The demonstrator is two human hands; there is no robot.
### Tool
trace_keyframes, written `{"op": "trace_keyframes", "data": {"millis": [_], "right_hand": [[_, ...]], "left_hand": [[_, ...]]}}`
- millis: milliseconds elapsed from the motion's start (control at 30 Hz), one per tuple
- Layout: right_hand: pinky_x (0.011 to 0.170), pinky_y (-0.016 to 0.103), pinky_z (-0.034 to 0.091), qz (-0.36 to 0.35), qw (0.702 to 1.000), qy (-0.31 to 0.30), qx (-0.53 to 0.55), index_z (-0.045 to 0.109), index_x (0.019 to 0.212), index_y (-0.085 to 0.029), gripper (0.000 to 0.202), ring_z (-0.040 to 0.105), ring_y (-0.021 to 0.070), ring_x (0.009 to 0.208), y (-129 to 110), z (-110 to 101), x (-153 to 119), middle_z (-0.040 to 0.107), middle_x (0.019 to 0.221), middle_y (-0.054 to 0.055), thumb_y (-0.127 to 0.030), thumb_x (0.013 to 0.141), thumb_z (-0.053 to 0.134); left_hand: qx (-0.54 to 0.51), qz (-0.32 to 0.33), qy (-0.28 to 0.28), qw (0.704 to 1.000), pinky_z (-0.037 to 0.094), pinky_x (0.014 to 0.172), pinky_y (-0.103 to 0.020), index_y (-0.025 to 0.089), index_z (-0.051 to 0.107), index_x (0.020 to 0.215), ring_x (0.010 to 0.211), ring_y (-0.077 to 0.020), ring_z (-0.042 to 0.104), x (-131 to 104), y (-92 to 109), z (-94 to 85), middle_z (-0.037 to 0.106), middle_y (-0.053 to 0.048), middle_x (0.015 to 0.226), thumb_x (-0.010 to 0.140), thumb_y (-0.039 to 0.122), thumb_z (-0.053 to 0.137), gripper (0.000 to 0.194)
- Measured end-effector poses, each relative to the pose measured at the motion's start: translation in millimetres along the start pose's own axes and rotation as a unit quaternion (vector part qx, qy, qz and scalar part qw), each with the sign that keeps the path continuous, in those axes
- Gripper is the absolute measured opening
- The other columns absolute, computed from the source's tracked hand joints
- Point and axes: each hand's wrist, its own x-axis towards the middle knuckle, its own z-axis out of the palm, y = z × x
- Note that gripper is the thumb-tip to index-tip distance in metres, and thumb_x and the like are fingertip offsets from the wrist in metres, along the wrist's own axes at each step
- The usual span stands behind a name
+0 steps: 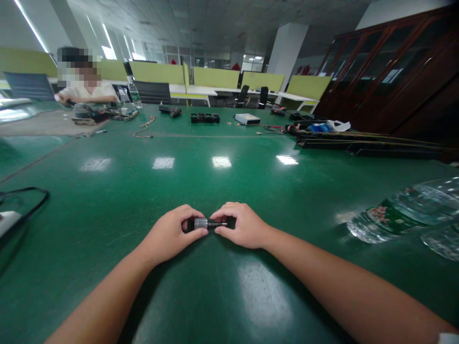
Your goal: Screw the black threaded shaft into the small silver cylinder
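Observation:
A small silvery cylinder with a thin, dark ridged shaft lies crosswise between my hands, low over the green table. From the left, the thumb and fingers of my left hand close around the cylinder end. My right hand curls around the shaft end, thumb below and fingers above. The shaft's tip shows in the gap inside the right hand's curl. Whether the part touches the tabletop I cannot tell, and its exact kind is unclear.
Clear plastic bottles lie at the right. A black cable and a white block sit at the left edge. Along the far side are a black slotted part, a silver box and dark bars. A person sits far left.

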Motion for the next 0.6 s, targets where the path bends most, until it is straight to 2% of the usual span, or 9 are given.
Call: {"op": "trace_keyframes", "data": {"millis": [367,600], "right_hand": [[0.077,0.029,0.045,-0.034,0.999,-0.015,-0.029,0.074,0.096,-0.018,0.02,0.061,0.0157,0.079,3.0,0.6,0.2,0.071,0.083,0.003,-0.02,0.077,0.07],[0.072,0.027,0.044,-0.023,0.999,-0.017,-0.025,0.074,0.093,-0.019,0.018,0.06,0.015,0.075,1.2,-0.2,1.1,0.07,0.08,0.003,-0.021,0.076,0.071]], "left_hand": [[0.001,0.012,0.003,1.0,0.04,0.065,-0.027,0.025,0.067,0.1,0.071,-0.0149,0.054,0.1,2.8,0.1,0.063,0.001,0.086,0.081,0.04,0.066,0.025],[0.002,0.007,0.006,1.0,0.04,0.066,-0.028,0.024,0.068,0.099,0.072,-0.0153,0.054,-0.5,1.9,0.2,0.062,0.0,0.086,0.082,0.042,0.065,0.025]]}}
